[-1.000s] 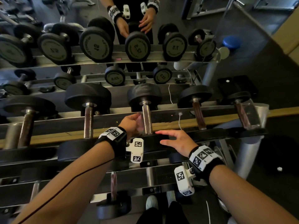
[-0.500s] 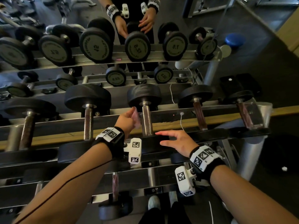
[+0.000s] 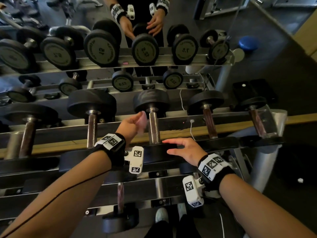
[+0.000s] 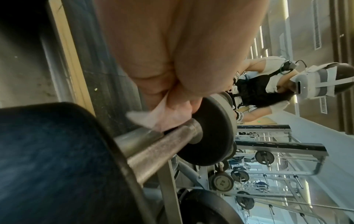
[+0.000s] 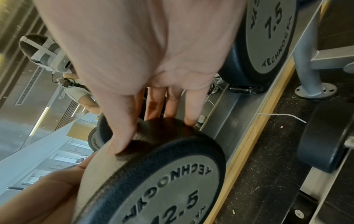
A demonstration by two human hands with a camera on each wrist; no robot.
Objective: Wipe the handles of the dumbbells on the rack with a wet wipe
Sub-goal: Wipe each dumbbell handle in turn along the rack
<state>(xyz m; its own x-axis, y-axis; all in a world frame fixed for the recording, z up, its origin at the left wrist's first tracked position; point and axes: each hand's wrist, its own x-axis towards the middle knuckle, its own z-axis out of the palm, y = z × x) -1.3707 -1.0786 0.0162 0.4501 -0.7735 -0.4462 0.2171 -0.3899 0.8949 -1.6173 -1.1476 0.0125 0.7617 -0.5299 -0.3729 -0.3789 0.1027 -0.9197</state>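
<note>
A: Start at the left. What's the left hand (image 3: 131,125) doing?

B: Its fingers are bunched round a wet wipe (image 4: 162,116) — thin, limp stuff that drapes against the far end of the handle (image 3: 154,128), close to the far head (image 3: 151,102).

A: And the dumbbell itself?

B: It lies across the rails of the rack (image 3: 223,125), third along the row, between a bigger one to the left and smaller ones to the right. The handle is a bare, rough-looking metal bar, so I'd judge it stiff and grippy rather than slick.

A: Then the right hand (image 3: 186,151)?

B: Fingers straight, spread over the rim of the near head (image 5: 168,174), thumb down its side — resting there, not curled round it.

A: Sensible hold?

B: Probably. The weight looks heavy and round, so it could roll on the rails; steadying the rubber head lets the soft wipe wrap the bar and slide along it.
</note>
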